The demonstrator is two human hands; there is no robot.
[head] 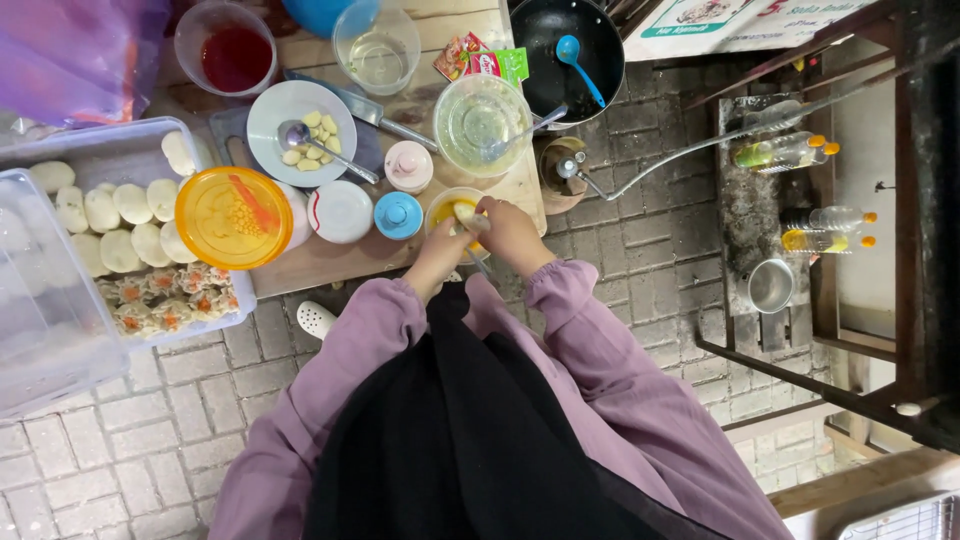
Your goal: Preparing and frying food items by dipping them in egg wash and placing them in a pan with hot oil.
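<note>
dumpling piece: small pale lump (465,212) pinched between both hands, right over the little yellow bowl, so it sits at the near edge of the wooden board
left hand: left hand (443,243) comes up from the purple sleeve, fingertips closed on the lump from the near-left side
right hand: right hand (510,228) curled over the top of it, fingers closed on the same lump; something thin and stick-like pokes down below this hand, can't tell what it is
yellow bowl: small bowl (447,207) with yellow liquid, mostly hidden by the hands, touching the board's near edge
wooden board: board (420,110) everything stands on, laid over the brick paving
blue lid: round blue cap (398,215) just left of the yellow bowl
white lid: white round one (340,211) left of the blue cap
pink jar: pale pink lidded pot (408,165) just beyond the blue cap
glass bowl: clear bowl (483,123) with a spoon in it, straight beyond the yellow bowl
plate: grey plate (285,105) with pale chunks and a spoon, far-left of the yellow bowl
orange lid: big orange translucent lid (232,217) left of the white one
tray: plastic tub (120,150) of pale dough rounds and filled dumplings, at the board's left end
wok: black pan (545,40) with a blue spoon, beyond the glass bowl
</note>
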